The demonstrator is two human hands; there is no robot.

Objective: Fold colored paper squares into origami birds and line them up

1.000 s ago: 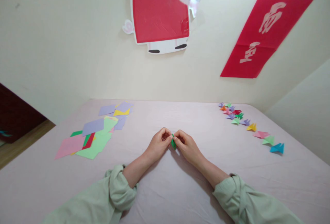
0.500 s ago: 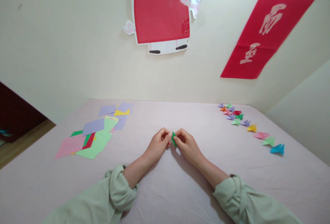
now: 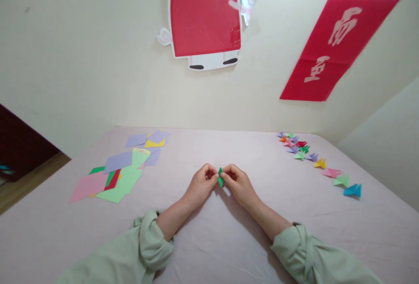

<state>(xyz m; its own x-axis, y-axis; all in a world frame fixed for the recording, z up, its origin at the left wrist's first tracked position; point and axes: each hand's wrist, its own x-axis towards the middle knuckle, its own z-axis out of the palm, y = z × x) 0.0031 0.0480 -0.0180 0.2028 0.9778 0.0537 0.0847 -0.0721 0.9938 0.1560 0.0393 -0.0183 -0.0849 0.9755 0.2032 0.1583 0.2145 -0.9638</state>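
A small folded piece of green paper (image 3: 220, 177) is held upright between my two hands, just above the pale pink cloth (image 3: 209, 240). My left hand (image 3: 203, 183) pinches its left side between thumb and fingers. From the right, my right hand (image 3: 237, 183) pinches the other side with thumb and forefinger. The paper shows as a narrow diamond with pointed top and bottom. My fingers cover its side edges.
Loose sheets of coloured paper (image 3: 119, 160) lie overlapping at the left. Along the right runs a row of folded paper figures, the nearest a blue one (image 3: 352, 190). A wall (image 3: 98, 79) with a red banner (image 3: 340, 35) rises behind the cloth-covered surface.
My left hand has moved slightly right and now meets the green paper's left side. The paper has turned a little and looks more symmetrical. My right hand keeps its pinch.
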